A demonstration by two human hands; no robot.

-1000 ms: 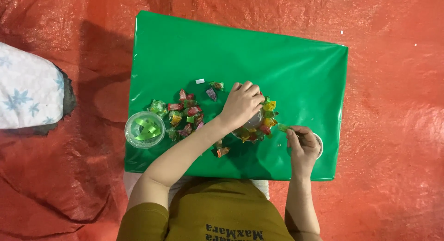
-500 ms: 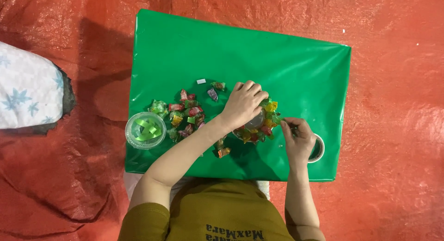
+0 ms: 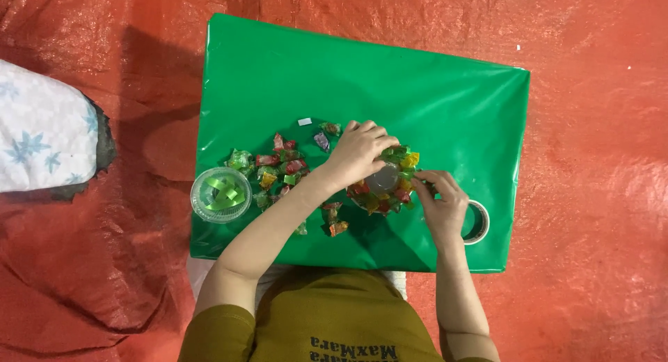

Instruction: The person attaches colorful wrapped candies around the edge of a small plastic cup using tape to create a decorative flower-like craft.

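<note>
Head view: your left hand (image 3: 358,153) presses curled fingers onto the light, crinkly candy ring (image 3: 384,184) at table centre; your right hand (image 3: 440,202) pinches its 3 o'clock edge.

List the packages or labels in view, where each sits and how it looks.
Wrapped candies: loose pile left of the left hand, small, red, green, yellow.
Candy ring: between both hands, round, multicoloured.
White label scrap: above the pile, small rectangle.

Bright, even light — soft glare on the green table (image 3: 445,98), shadow falling to its left, focus sharp edge to edge.
</note>
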